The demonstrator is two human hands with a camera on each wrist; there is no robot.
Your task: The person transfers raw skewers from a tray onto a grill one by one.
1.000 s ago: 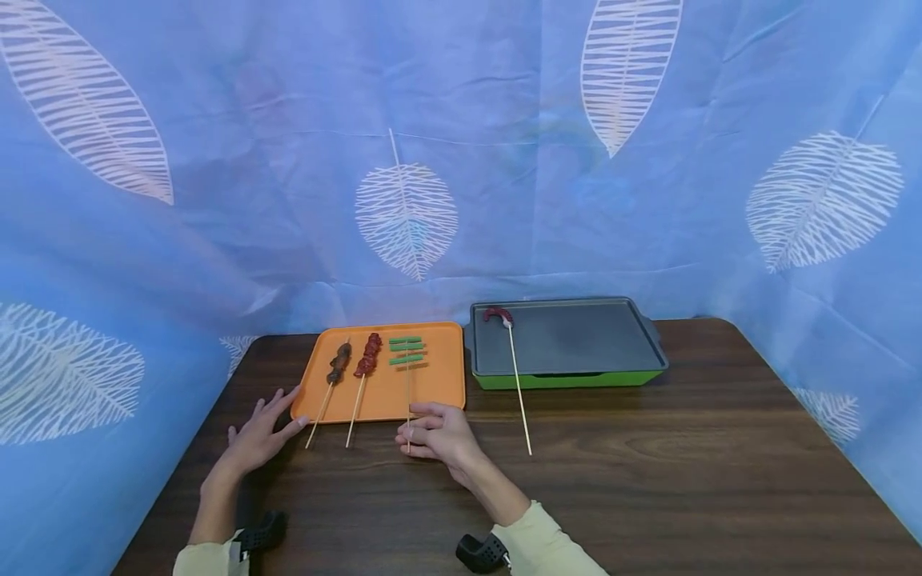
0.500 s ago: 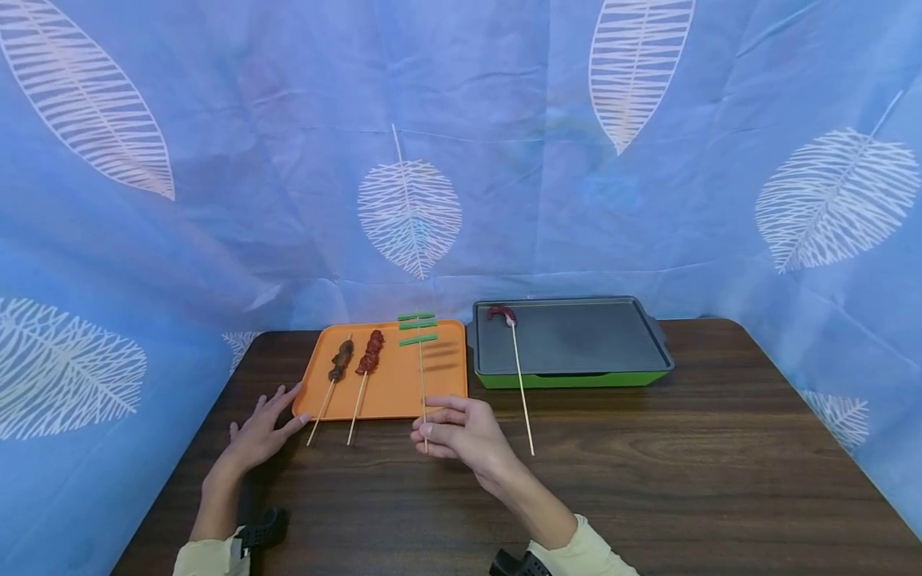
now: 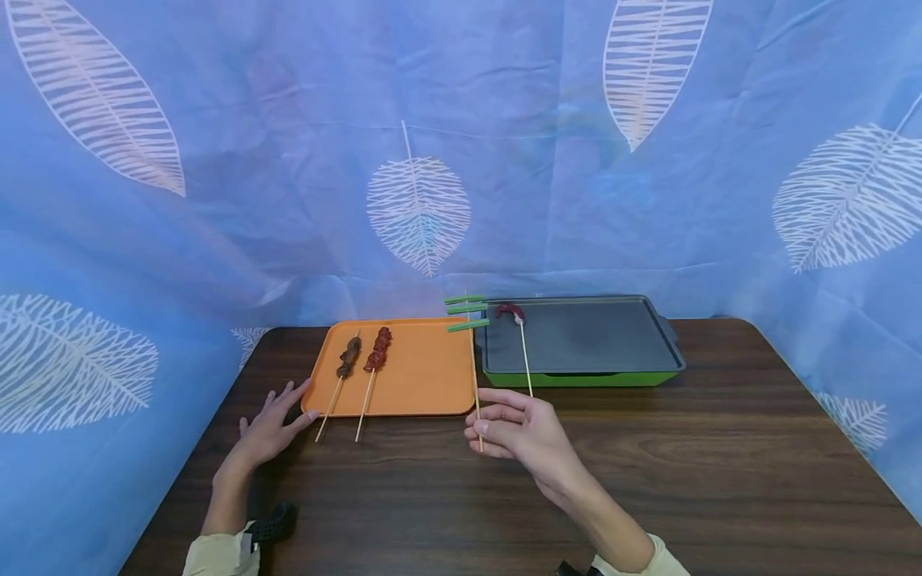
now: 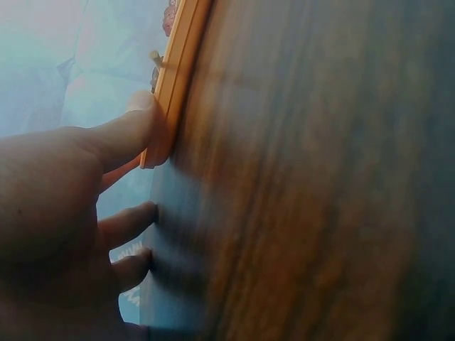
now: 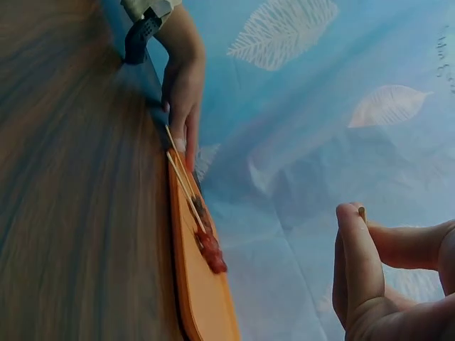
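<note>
My right hand (image 3: 524, 432) pinches the bare lower end of a skewer threaded with several green bean-like sticks (image 3: 467, 310), raised over the gap between the orange tray (image 3: 432, 376) and the griddle. In the right wrist view, the tip of its stick (image 5: 362, 212) shows between thumb and fingers. My left hand (image 3: 268, 432) rests at the tray's front left corner, fingers spread, the thumb on its rim in the left wrist view. On the tray lie a brown meat skewer (image 3: 349, 358) and a red meat skewer (image 3: 378, 350), handles jutting past the front edge.
To the tray's right stands a grey griddle plate (image 3: 583, 340) on a green base (image 3: 612, 379). A dark red curled tentacle-like skewer (image 3: 511, 310) lies on its left part, its stick partly behind my right hand. A blue leaf-print curtain (image 3: 317, 200) hangs behind the wooden table (image 3: 720, 448).
The right hand has lifted the green skewer off the tray and carried it rightward to the griddle's left edge. The left hand has stayed at the tray corner.
</note>
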